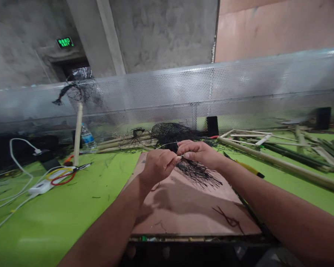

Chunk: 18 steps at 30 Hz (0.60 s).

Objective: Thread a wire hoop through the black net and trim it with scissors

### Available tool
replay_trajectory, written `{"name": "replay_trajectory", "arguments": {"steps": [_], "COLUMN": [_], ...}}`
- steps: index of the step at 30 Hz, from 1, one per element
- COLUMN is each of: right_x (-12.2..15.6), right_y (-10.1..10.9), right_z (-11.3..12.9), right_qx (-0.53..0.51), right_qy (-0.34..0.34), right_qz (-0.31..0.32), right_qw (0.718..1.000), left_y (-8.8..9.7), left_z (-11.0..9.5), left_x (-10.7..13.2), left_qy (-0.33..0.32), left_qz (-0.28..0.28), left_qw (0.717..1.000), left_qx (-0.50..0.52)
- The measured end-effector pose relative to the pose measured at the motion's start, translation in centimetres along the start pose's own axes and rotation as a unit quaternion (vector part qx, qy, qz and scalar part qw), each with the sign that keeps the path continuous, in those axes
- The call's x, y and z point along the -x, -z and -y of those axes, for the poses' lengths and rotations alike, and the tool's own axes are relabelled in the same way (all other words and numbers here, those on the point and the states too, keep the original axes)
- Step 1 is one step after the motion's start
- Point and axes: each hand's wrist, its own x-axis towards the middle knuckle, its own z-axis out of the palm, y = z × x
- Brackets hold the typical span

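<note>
Both hands meet over a pinkish-brown board (pixel 178 218). My left hand (pixel 160 163) is closed, with thumb and forefinger pinched on a thin pale wire (pixel 167 144) that arcs above it. Fingertips of my right hand (pixel 199 152) pinch the same wire, close against the left fingers. Between and behind the hands is a bundle of black netting (pixel 169 133), its mesh bulging out on the far side. Its loose, frayed ends (pixel 202 175) fan out beneath my right hand toward the board. The exact spot where the wire meets the netting is hidden by my fingers.
Dark red cord (pixel 229 219) lies on the board. Bamboo poles and a stick frame (pixel 250 137) stretch right, near a yellow-handled tool (pixel 247 168). Left are a power strip (pixel 43 185), white cables, an upright stick (pixel 78 135) and a water bottle (pixel 87 137). Perforated metal panels stand behind.
</note>
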Motion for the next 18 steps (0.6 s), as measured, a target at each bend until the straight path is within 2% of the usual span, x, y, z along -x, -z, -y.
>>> {"name": "replay_trajectory", "arguments": {"steps": [4, 11, 15, 18], "right_x": [-0.1, -0.2, -0.1, -0.2], "right_y": [-0.7, -0.9, -1.0, -1.1], "right_z": [-0.6, -0.2, -0.4, -0.5], "right_qx": [-0.043, -0.029, 0.01, 0.057], "right_qy": [0.003, 0.038, 0.071, 0.104], "right_qz": [-0.075, -0.122, -0.148, -0.167], "right_qw": [0.996, 0.991, 0.986, 0.979], "left_y": [0.2, 0.5, 0.4, -0.1], "left_z": [-0.1, -1.0, -1.4, -1.6], "left_x": [-0.2, -0.8, -0.9, -1.0], "left_qy": [0.027, 0.099, 0.169, 0.236], "left_qz": [0.007, 0.017, 0.012, -0.008], "left_qw": [0.999, 0.99, 0.973, 0.948], "left_qx": [0.028, 0.099, 0.157, 0.213]}}
